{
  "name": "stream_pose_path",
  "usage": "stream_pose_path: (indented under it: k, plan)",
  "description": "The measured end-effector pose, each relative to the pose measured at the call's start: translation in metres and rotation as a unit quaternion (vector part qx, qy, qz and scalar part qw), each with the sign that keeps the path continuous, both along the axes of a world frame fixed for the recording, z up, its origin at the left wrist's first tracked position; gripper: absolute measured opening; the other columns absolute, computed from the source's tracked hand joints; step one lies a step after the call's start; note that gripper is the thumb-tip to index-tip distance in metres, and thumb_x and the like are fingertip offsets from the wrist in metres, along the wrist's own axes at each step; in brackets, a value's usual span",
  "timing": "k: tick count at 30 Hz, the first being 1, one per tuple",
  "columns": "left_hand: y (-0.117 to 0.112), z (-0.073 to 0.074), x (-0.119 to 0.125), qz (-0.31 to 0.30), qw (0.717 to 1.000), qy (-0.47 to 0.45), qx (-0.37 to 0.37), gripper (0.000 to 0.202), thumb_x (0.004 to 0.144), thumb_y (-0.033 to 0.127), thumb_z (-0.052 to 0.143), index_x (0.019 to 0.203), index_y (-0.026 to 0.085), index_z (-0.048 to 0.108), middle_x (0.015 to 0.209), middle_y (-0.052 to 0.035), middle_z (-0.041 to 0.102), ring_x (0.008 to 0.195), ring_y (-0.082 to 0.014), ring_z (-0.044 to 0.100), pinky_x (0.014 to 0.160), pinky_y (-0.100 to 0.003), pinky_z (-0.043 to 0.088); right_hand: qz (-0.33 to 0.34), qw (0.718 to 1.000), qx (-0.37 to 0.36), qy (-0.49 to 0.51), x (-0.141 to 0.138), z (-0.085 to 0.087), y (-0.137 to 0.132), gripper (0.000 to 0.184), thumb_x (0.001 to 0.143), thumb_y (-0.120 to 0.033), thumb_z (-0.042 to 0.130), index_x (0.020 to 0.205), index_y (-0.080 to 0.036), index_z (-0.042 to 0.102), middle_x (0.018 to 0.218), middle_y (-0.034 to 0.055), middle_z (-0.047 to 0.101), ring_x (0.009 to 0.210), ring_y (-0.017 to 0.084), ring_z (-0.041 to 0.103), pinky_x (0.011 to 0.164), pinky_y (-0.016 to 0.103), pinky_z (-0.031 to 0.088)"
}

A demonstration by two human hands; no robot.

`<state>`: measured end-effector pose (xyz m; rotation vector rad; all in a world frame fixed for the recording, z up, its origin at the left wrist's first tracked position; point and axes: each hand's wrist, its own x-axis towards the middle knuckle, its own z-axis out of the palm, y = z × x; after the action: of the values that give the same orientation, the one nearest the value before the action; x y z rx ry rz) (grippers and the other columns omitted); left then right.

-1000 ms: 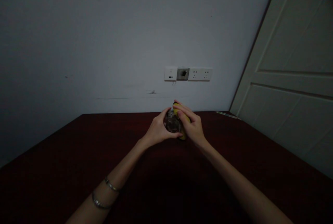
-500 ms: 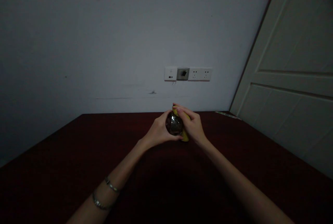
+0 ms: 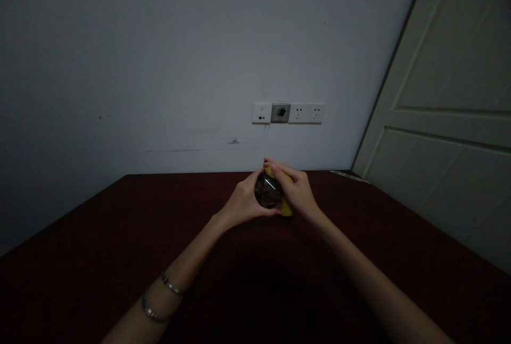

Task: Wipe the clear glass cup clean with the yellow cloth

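Observation:
My left hand (image 3: 244, 197) curls around a shiny, dark, round-ended object (image 3: 268, 191), with the thumb along its lower edge and the fingers over its upper left. Bright reflections show on its face; whether it is a cup or another vessel I cannot tell. A yellow cloth (image 3: 286, 207) lies against the object's right side. My right hand (image 3: 296, 189) is closed on that cloth, pressing it to the object's upper right. Parts of the cloth stick out above and below the right hand. Both hands are held over the dark red table (image 3: 179, 237).
Behind the table rises a pale wall (image 3: 179, 56) with a row of sockets and switches (image 3: 288, 113). A panelled white door (image 3: 451, 104) stands at the right. Near the table's far right edge lies a thin, patterned strip (image 3: 349, 177).
My right hand and the yellow cloth have shifted very slightly against the round object; the cloth's lower end sits a little farther right. My left hand keeps its hold.

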<state>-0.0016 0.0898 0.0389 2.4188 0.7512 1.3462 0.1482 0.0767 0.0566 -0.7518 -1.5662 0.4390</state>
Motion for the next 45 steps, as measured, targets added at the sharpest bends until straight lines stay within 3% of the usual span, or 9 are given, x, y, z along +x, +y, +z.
stream_pose_path:
  k: [4,9,15,18,22,25,33,41,45]
  plan:
    - [-0.001,-0.001,0.002,-0.006,1.0,0.004,0.005,0.092,0.049,0.039,0.08,0.128,0.016,0.038,0.124,-0.0132,0.054,0.113,-0.0267,0.052,0.098,-0.043,0.041,-0.01,0.995,-0.078,0.067,-0.002,-0.003,0.006,0.029,0.081,-0.041,0.055,0.092,-0.02,0.071,0.103,0.0071,0.07,0.101,0.023,0.063,0.093,0.042,0.047]
    - [-0.001,0.002,0.002,0.022,0.999,-0.002,-0.046,0.078,0.052,0.034,0.078,0.121,0.016,0.045,0.109,-0.0093,0.062,0.096,-0.0229,0.061,0.085,-0.037,0.048,-0.048,0.993,0.072,-0.074,-0.003,0.001,-0.008,0.023,0.084,-0.03,0.053,0.1,-0.023,0.068,0.119,0.0061,0.062,0.111,0.02,0.057,0.099,0.041,0.042]
    - [0.009,-0.001,-0.003,0.033,0.993,-0.01,-0.113,0.042,0.07,0.024,0.06,0.11,0.014,0.05,0.101,-0.0077,0.064,0.084,-0.0184,0.062,0.069,-0.027,0.049,-0.034,0.933,0.212,-0.288,-0.005,-0.002,-0.017,0.027,0.082,-0.022,0.055,0.107,-0.027,0.065,0.129,0.0026,0.055,0.127,0.022,0.04,0.103,0.046,0.038]
    - [0.009,-0.001,-0.002,0.042,0.992,-0.008,-0.123,0.047,0.068,0.027,0.064,0.111,0.016,0.049,0.098,-0.0064,0.065,0.083,-0.0184,0.062,0.068,-0.027,0.049,-0.058,0.948,0.197,-0.244,-0.008,-0.007,-0.013,0.025,0.083,-0.023,0.054,0.105,-0.026,0.066,0.128,0.0035,0.055,0.124,0.021,0.044,0.102,0.044,0.039]
    - [0.003,0.001,0.003,0.048,0.992,0.007,-0.116,0.06,0.059,0.03,0.073,0.113,0.016,0.05,0.098,-0.0064,0.065,0.084,-0.0195,0.062,0.073,-0.03,0.049,-0.085,0.986,0.091,-0.113,-0.008,-0.01,-0.003,0.024,0.084,-0.029,0.053,0.103,-0.025,0.067,0.123,0.0063,0.059,0.112,0.02,0.056,0.098,0.041,0.044]
    - [0.001,0.001,0.005,0.053,0.994,0.011,-0.095,0.073,0.052,0.035,0.078,0.116,0.015,0.049,0.103,-0.008,0.064,0.09,-0.0216,0.06,0.08,-0.035,0.047,-0.083,0.993,0.033,-0.074,-0.004,-0.009,0.002,0.024,0.083,-0.033,0.054,0.1,-0.024,0.069,0.115,0.0071,0.064,0.106,0.021,0.06,0.096,0.042,0.045]
    - [0.003,-0.002,0.002,0.028,0.99,-0.023,-0.137,0.057,0.058,0.025,0.074,0.11,0.015,0.053,0.096,-0.0054,0.065,0.082,-0.0176,0.062,0.07,-0.028,0.049,-0.03,0.973,0.13,-0.19,-0.001,-0.006,-0.008,0.028,0.083,-0.027,0.056,0.109,-0.03,0.064,0.13,0.0025,0.053,0.118,0.02,0.051,0.101,0.042,0.041]
    - [-0.003,0.004,0.006,-0.001,0.988,-0.039,-0.146,0.077,0.049,0.039,0.081,0.116,0.015,0.05,0.101,-0.0079,0.065,0.089,-0.0209,0.061,0.08,-0.036,0.049,-0.018,1.0,0.003,0.001,0.005,-0.004,0.007,0.023,0.081,-0.036,0.057,0.097,-0.024,0.07,0.11,0.0054,0.067,0.107,0.02,0.06,0.099,0.041,0.042]
    - [0.001,0.003,0.006,-0.056,0.971,-0.091,-0.214,0.068,0.052,0.033,0.08,0.11,0.012,0.053,0.101,-0.0106,0.065,0.09,-0.0209,0.061,0.08,-0.036,0.049,0.013,0.999,0.038,-0.016,0.006,-0.003,0.002,0.022,0.081,-0.032,0.057,0.1,-0.027,0.068,0.121,0.0037,0.061,0.112,0.019,0.056,0.099,0.04,0.041]
